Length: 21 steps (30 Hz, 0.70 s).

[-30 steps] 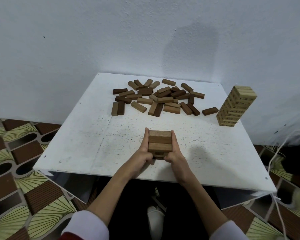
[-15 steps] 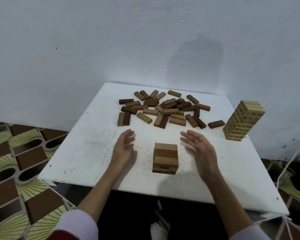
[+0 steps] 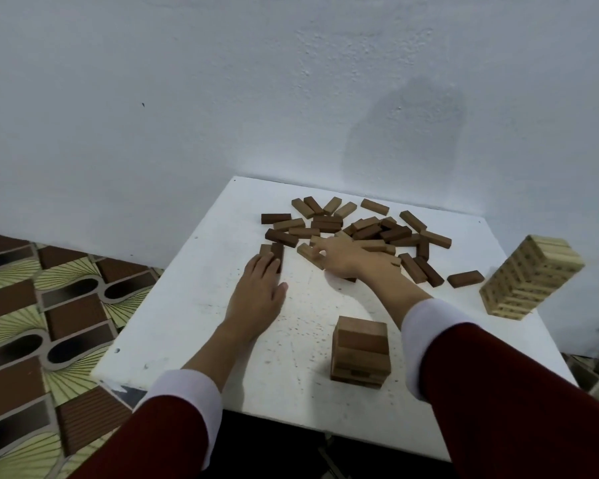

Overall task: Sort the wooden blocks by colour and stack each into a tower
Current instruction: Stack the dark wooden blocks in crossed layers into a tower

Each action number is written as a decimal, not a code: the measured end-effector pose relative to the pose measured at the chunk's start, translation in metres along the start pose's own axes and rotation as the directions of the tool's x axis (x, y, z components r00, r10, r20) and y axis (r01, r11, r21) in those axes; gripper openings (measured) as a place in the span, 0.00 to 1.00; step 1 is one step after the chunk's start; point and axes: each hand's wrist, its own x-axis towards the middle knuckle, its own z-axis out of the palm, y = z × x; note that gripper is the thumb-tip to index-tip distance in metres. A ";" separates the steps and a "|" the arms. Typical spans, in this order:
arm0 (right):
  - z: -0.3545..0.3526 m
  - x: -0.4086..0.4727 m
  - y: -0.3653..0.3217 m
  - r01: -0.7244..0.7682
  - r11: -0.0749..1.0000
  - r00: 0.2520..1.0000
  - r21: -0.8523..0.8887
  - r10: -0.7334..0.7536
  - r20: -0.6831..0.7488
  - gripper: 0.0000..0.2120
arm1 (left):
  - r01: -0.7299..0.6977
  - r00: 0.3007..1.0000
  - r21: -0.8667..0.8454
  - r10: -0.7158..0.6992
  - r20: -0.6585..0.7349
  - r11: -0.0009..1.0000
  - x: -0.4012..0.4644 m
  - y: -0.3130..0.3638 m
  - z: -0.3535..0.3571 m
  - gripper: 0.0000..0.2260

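Note:
A short mid-brown block tower (image 3: 360, 352) stands near the table's front edge, between my arms. Behind it lies a scattered pile of loose blocks (image 3: 367, 229), mid-brown and dark brown mixed. My left hand (image 3: 258, 292) lies flat on the table with its fingertips on a pair of blocks (image 3: 273, 252) at the pile's left end. My right hand (image 3: 343, 255) reaches into the pile, its fingers pinching a light-brown block (image 3: 308, 253). A tall pale-wood tower (image 3: 529, 276) stands at the right.
The white table (image 3: 187, 305) stands against a white wall, with its left and front edges close to my arms. A lone dark block (image 3: 465, 279) lies between the pile and the pale tower. Patterned floor tiles (image 3: 32, 323) show to the left.
Both hands let go of the short brown tower and moved forward to the pile. The left now touches two blocks at the left end, and the right pinches a light-brown block.

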 end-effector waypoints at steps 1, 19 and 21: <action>0.004 0.008 0.001 -0.005 0.999 1.000 -0.043 0.006 0.012 0.14 | 0.005 1.000 -0.034 -0.006 -0.027 0.999 -0.002 0.000 -0.002 0.21; 0.020 -0.013 -0.024 -0.002 0.917 0.989 0.398 -0.058 0.138 0.15 | 0.117 0.991 -0.494 -0.134 0.000 0.862 -0.047 -0.001 -0.023 0.20; 0.023 -0.016 -0.026 0.004 0.928 0.987 0.372 -0.063 0.148 0.16 | 0.168 0.986 -0.541 -0.135 0.100 0.824 -0.046 -0.005 -0.027 0.32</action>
